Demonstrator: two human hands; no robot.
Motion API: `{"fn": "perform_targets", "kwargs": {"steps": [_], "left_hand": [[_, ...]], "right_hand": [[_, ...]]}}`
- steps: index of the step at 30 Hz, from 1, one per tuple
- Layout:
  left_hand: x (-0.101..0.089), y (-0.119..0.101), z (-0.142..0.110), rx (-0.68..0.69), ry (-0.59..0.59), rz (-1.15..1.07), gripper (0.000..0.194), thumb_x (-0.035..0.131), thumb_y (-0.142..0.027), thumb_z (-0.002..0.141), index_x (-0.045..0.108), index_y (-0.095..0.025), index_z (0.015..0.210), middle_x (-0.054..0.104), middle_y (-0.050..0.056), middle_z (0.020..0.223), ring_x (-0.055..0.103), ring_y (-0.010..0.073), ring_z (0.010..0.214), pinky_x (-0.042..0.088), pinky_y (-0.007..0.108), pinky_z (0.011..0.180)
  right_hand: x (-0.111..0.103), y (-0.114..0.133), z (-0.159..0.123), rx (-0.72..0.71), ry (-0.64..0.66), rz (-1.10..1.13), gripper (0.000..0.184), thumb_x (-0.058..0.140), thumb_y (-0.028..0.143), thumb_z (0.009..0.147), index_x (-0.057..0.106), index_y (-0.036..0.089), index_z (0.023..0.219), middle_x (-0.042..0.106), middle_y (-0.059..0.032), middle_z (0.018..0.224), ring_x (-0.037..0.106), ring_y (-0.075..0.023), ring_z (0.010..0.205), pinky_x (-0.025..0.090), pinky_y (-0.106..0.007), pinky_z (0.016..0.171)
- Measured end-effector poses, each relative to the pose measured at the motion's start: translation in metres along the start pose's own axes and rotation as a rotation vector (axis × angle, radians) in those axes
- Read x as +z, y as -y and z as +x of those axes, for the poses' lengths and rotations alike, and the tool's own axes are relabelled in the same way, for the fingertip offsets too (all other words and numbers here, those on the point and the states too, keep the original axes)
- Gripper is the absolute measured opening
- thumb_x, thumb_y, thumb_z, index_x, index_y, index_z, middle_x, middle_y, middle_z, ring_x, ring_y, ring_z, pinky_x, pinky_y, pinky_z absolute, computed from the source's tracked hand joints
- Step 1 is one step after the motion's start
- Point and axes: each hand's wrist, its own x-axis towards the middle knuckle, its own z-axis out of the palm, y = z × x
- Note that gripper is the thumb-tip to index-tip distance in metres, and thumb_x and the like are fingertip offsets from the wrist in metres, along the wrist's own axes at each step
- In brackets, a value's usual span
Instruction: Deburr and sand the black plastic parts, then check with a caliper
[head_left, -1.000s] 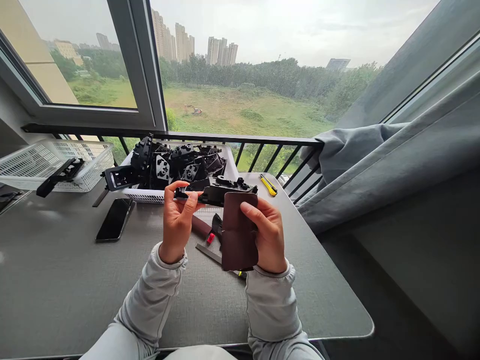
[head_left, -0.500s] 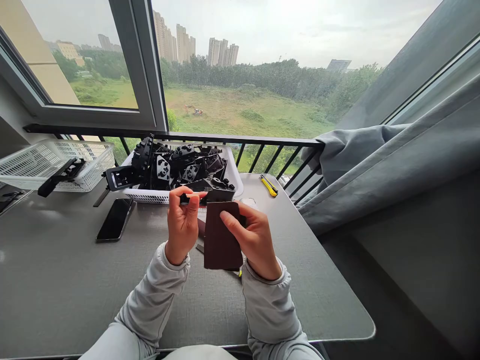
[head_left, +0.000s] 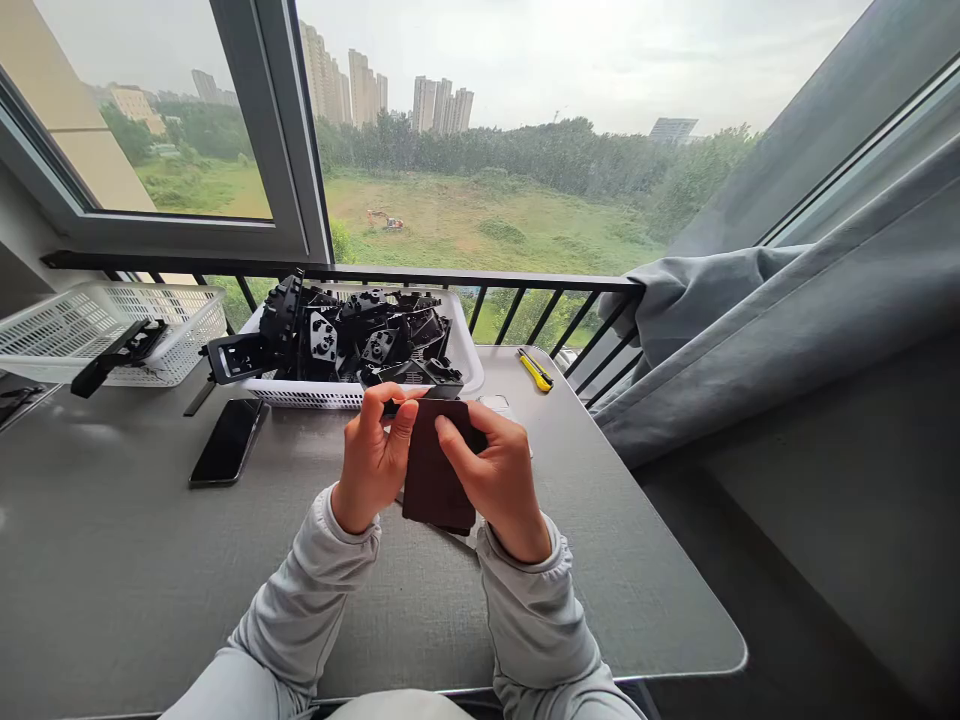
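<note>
Pad (head_left: 435, 470) has moved in over black plastic part (head_left: 442, 390), pinched by left hand (head_left: 371, 460) just in front of basket (head_left: 337, 397), right hand (head_left: 495, 480) gripping pad, contact between them hidden.
</note>
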Motion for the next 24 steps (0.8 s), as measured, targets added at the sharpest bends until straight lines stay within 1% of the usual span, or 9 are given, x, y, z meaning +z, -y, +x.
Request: {"fn": "perform_targets", "kwargs": {"steps": [2,4,7,10,12,16,18,21,24], "left_hand": [[0.0,0.0,-0.001,-0.039,0.016,-0.041,0.02,0.053,-0.043,0.093,0.051,-0.023,0.094,0.066,-0.005,0.069,0.046,0.0043,0.038,0.035,0.017,0.039],[0.0,0.0,-0.002,-0.109,-0.003,-0.136,0.021,0.056,-0.044,0.092,0.051,-0.024,0.093,0.065,-0.005,0.068,0.048,0.0048,0.04,0.036,0.017,0.04],[0.001,0.0,0.001,-0.198,-0.119,-0.303,0.028,0.068,-0.04,0.084,0.048,-0.024,0.094,0.071,-0.002,0.081,0.062,0.0073,0.054,0.046,0.017,0.051],[0.0,0.0,0.007,-0.247,-0.272,-0.416,0.039,0.08,-0.033,0.073,0.046,-0.023,0.092,0.071,-0.003,0.079,0.067,0.0085,0.065,0.05,0.017,0.061],[-0.002,0.001,0.011,-0.311,-0.335,-0.488,0.041,0.081,-0.031,0.07,0.046,-0.023,0.091,0.068,-0.005,0.075,0.067,0.0079,0.064,0.05,0.016,0.061],[-0.004,0.001,0.014,-0.417,-0.399,-0.576,0.044,0.081,-0.029,0.066,0.046,-0.023,0.092,0.065,-0.006,0.074,0.067,0.0088,0.067,0.05,0.015,0.058],[-0.005,0.0,0.015,-0.436,-0.415,-0.587,0.044,0.081,-0.03,0.066,0.047,-0.023,0.092,0.063,-0.006,0.073,0.068,0.0098,0.07,0.051,0.015,0.057],[-0.005,-0.001,0.015,-0.472,-0.41,-0.595,0.045,0.082,-0.032,0.065,0.05,-0.023,0.095,0.061,-0.006,0.073,0.068,0.0102,0.069,0.053,0.016,0.057],[-0.005,-0.002,0.015,-0.514,-0.387,-0.625,0.049,0.083,-0.036,0.065,0.053,-0.023,0.101,0.063,-0.004,0.076,0.067,0.0095,0.067,0.054,0.017,0.059]], "right_hand": [[0.0,-0.001,0.0,0.042,-0.026,0.035,0.019,0.057,0.029,0.084,0.067,0.016,0.074,0.061,0.0004,0.064,0.051,-0.0126,0.057,0.041,-0.024,0.054],[-0.002,-0.002,0.001,0.094,-0.034,0.108,0.019,0.059,0.031,0.083,0.07,0.016,0.077,0.065,-0.0009,0.067,0.053,-0.0136,0.059,0.043,-0.025,0.054],[-0.008,-0.002,0.002,0.188,-0.006,0.275,0.018,0.063,0.033,0.08,0.072,0.017,0.079,0.068,-0.0011,0.071,0.057,-0.0145,0.061,0.045,-0.024,0.053],[-0.016,-0.002,0.003,0.285,0.021,0.392,0.018,0.067,0.035,0.077,0.071,0.017,0.076,0.067,-0.0008,0.069,0.058,-0.0149,0.06,0.046,-0.024,0.052],[-0.021,-0.002,0.003,0.339,0.051,0.445,0.019,0.069,0.036,0.076,0.072,0.017,0.075,0.066,-0.0008,0.068,0.058,-0.0151,0.06,0.045,-0.024,0.051],[-0.023,0.0,0.003,0.386,0.096,0.544,0.018,0.072,0.036,0.074,0.073,0.018,0.076,0.066,-0.0001,0.069,0.057,-0.0134,0.059,0.044,-0.024,0.051],[-0.023,0.002,0.004,0.397,0.067,0.608,0.016,0.073,0.034,0.073,0.072,0.018,0.076,0.066,0.0005,0.068,0.056,-0.0131,0.059,0.044,-0.023,0.051],[-0.023,0.003,0.006,0.41,-0.035,0.721,0.014,0.071,0.033,0.072,0.071,0.019,0.073,0.062,0.002,0.063,0.052,-0.0112,0.055,0.04,-0.022,0.048],[-0.023,0.001,0.008,0.416,-0.115,0.787,0.014,0.071,0.033,0.07,0.069,0.02,0.073,0.058,0.0028,0.062,0.047,-0.0098,0.051,0.037,-0.021,0.046]]}}
